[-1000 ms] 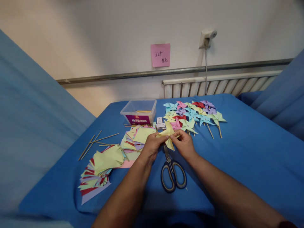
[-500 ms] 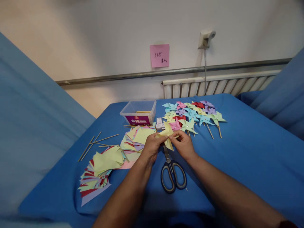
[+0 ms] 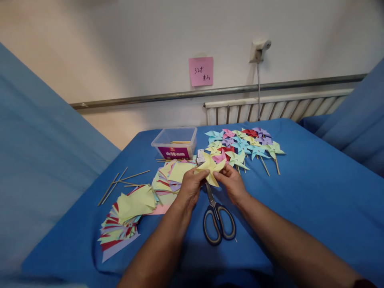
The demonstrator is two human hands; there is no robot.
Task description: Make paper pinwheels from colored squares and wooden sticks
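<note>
A yellow paper pinwheel (image 3: 211,167) is held up between both hands, its folded blades facing me. My left hand (image 3: 192,185) pinches its left side with the thumb in front. On the right side, my right hand (image 3: 232,182) grips a blade, thumb also in front. Whether a stick is fixed behind the paper is hidden. Just below the hands, a pair of scissors (image 3: 216,218) with dark handles lies on the blue cloth, points away from me. Finished-looking pinwheels (image 3: 240,144) in several colours lie beyond my right hand.
Stacks of coloured paper (image 3: 141,202) spread at left, with loose thin sticks (image 3: 112,187) beside them. Behind stands a clear plastic box (image 3: 177,151) holding sticks. Small white boxes (image 3: 201,157) sit near it. A radiator (image 3: 279,108) and wall lie behind the table (image 3: 303,188).
Both thumbs have shifted outward from the pinwheel's centre to its sides, so more of its face shows. The hands stay in nearly the same place.
</note>
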